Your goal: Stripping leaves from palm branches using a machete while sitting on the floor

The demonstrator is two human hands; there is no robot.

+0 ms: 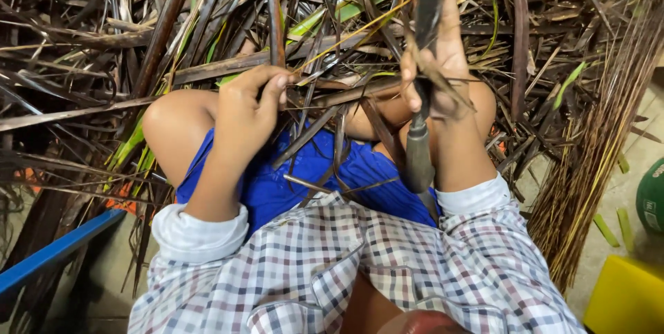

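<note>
Over heaped dry leaves (207, 23), left hand (243, 109) pinches a strip (332, 95); right hand (443, 64) grips a knife (419, 147).

dry leaf strips (207, 23) crowd around our hands; a stripped rib bundle (588, 168) blocks our right; only our blue lap (311, 175) lies open.

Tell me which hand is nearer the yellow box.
Right. The right hand grips a knife above and left of the yellow box; the left hand is farther left, pinching a leaf strip.

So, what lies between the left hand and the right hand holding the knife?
In the head view, dry brown leaf strips span from the left hand to the right hand gripping the knife.
</note>
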